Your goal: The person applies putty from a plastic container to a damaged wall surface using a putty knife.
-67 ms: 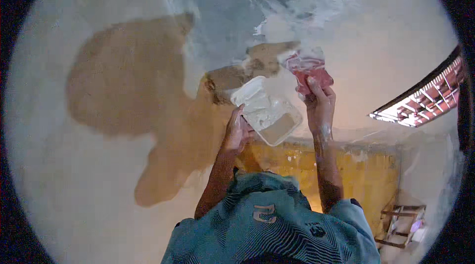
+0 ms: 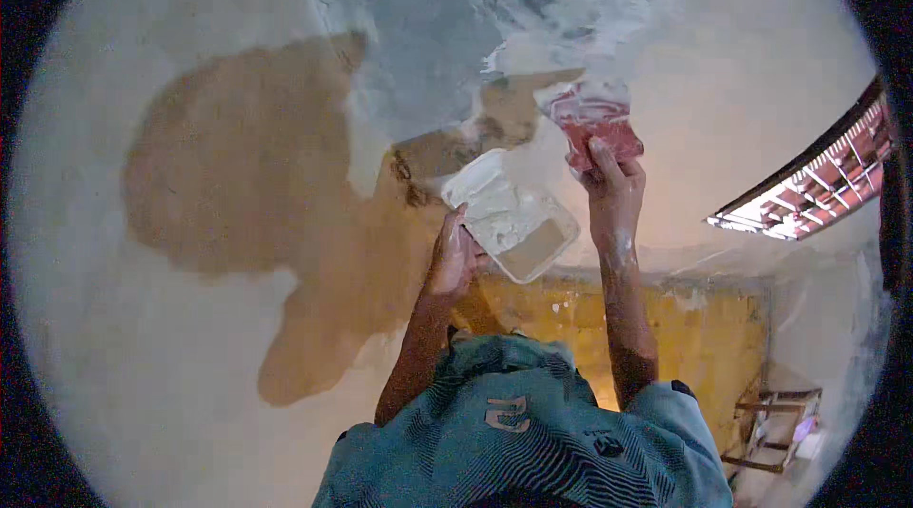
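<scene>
My left hand [image 2: 455, 256] grips the edge of a white, shallow rectangular plastic tub [image 2: 537, 251], tilted so its inside shows. Thick white putty [image 2: 490, 199] fills the part of the tub nearest the wall. In my right hand [image 2: 613, 192] is a red putty spreader [image 2: 609, 137], pinched with the thumb on its near face. White putty is smeared over the spreader's far end, which is at or close to the wall [image 2: 685, 118]; contact cannot be made out. Some putty also whitens my right wrist.
Above the hands, the wall carries a grey patch [image 2: 423, 61] with white smears. My shadow [image 2: 238, 156] falls on the left. A slatted opening [image 2: 808, 189] is at the right. Lower down are a yellow wall area [image 2: 694, 327] and a wooden frame-like stand [image 2: 761, 432].
My right hand has shifted slightly upward along the wall with the spreader. The tub in my left hand stays nearly where it was.
</scene>
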The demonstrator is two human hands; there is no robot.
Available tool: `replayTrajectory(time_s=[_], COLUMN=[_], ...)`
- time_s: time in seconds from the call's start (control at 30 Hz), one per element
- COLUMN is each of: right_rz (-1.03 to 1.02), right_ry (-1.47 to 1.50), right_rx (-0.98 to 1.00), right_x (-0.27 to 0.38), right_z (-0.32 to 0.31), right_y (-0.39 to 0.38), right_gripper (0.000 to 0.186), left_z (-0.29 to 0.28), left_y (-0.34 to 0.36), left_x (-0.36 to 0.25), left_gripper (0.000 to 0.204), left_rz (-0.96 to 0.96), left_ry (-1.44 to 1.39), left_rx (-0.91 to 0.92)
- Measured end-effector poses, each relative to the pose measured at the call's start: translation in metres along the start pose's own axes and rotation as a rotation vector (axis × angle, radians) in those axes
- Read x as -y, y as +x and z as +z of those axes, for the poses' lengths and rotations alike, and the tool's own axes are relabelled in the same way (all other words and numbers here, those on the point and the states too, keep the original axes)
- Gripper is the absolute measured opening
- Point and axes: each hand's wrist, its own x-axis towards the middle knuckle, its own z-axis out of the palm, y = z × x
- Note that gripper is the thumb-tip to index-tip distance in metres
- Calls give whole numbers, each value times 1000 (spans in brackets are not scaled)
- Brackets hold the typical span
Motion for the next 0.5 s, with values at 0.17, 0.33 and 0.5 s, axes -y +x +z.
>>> replayTrajectory(time_s=[0.17,0.33,0.5], right_rz=[-415,-920,-1222], right_ry=[-311,-572,-1345], right_rx=[-151,-248,-222], right_x=[3,1,-22], right_z=[8,24,37], right_y=[35,72,96], right_gripper=[25,25,43], left_z=[-30,-38,-45], left_y=[15,-4,-14], left_x=[24,13,7], left_gripper=[74,68,57], left_rz=[-122,-82,-107], left_ry=[-25,89,-106], left_rx=[-63,-67,-186])
